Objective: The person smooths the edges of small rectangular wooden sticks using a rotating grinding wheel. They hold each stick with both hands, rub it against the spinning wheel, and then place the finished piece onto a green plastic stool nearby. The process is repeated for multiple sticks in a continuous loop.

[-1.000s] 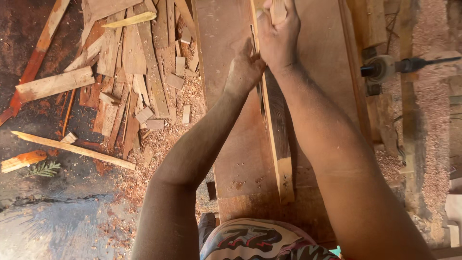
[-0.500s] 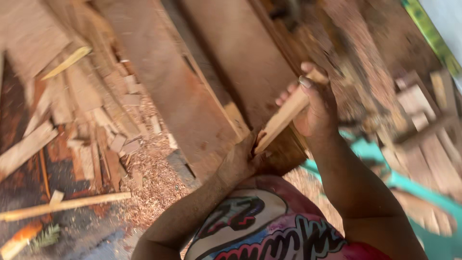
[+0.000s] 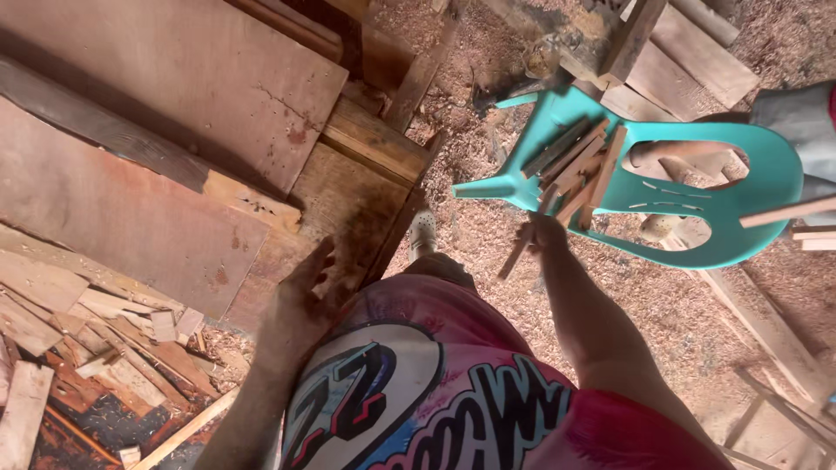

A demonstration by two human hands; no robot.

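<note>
My right hand (image 3: 544, 233) reaches down to the front edge of a teal plastic chair (image 3: 758, 196) and is closed on a narrow wood strip (image 3: 515, 255) that hangs below it. Several similar strips (image 3: 579, 165) lie stacked on the chair seat just beyond my fingers. My left hand (image 3: 300, 305) is empty with fingers spread, hovering by the corner of the wooden workbench (image 3: 174, 113). My patterned shirt fills the lower middle of the view.
Sawdust covers the floor (image 3: 522, 331) between bench and chair. Offcuts (image 3: 96, 348) are piled at lower left, and planks (image 3: 679, 52) lie behind the chair. Another person in grey clothing (image 3: 797, 117) is at the right edge. My shoe (image 3: 422, 231) stands beside the bench.
The view has swung right, away from the bench. My right hand carried the strip from the bench over to the chair. My left hand let go of it and opened.
</note>
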